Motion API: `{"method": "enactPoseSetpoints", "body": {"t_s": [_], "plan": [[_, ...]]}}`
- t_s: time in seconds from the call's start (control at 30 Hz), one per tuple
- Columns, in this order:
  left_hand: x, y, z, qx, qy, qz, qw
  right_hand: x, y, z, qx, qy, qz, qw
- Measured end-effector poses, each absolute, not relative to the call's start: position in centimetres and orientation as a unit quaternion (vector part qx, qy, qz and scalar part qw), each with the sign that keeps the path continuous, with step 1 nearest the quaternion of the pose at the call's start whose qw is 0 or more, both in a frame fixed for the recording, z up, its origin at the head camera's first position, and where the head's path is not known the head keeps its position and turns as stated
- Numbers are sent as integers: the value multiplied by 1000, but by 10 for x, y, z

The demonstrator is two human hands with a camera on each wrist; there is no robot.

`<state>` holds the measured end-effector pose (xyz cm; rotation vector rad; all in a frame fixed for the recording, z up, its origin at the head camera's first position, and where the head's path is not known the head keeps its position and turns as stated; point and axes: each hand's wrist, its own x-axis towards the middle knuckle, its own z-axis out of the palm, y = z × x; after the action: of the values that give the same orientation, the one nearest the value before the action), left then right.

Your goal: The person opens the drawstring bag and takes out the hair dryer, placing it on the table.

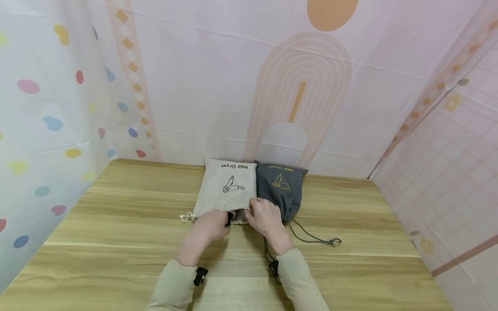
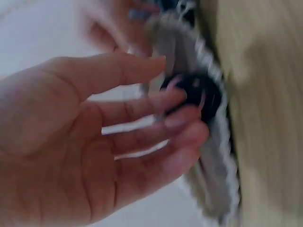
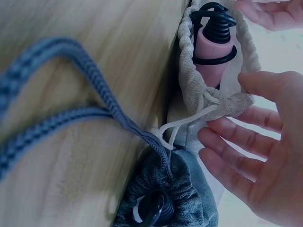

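Note:
A light grey drawstring bag (image 1: 212,194), printed "Hair Dryer", lies on the table with its mouth towards me. Inside that mouth, the right wrist view shows a pink hair dryer handle (image 3: 215,71) with a black cord (image 3: 218,28) looped round it. My right hand (image 1: 266,216) pinches the bag's rim between thumb and fingers, holding the mouth apart. At the other side of the opening is my left hand (image 1: 210,225). Its fingers (image 2: 156,106) reach out loosely, tips overlapping the dark cord in the left wrist view. Most of the dryer is hidden in the cloth.
Against the light bag's right side lies a dark grey "Hair Dryer" bag (image 1: 297,185), its mouth gathered around a black cord end (image 3: 158,208). Its drawstring (image 1: 315,239) trails over the wooden table (image 1: 369,250). Patterned curtains (image 1: 194,86) stand behind and at both sides.

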<state>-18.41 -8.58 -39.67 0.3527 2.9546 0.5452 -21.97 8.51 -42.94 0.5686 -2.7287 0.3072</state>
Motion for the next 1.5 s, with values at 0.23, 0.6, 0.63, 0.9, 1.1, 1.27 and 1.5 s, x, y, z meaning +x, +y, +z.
{"method": "enactPoseSetpoints", "body": {"t_s": [0.23,0.6,0.63,0.9,1.1,1.27,1.5], "plan": [[-183,-66,-413,42,987,151,-39,-219,85,-428,196,-960,122,160],[-208,-56,-438,27,972,188,-136,-218,89,-429,212,-954,160,140],[-210,-55,-439,24,972,189,-138,-218,89,-429,213,-953,164,138],[-218,-51,-439,4,969,215,-122,-222,91,-427,201,-953,192,124],[-219,-59,-437,17,965,236,-109,-224,92,-428,196,-954,194,118],[-217,-66,-434,15,963,251,-98,-226,92,-430,198,-955,195,107],[-210,-76,-433,10,967,243,-76,-228,91,-434,230,-950,174,118]]}}
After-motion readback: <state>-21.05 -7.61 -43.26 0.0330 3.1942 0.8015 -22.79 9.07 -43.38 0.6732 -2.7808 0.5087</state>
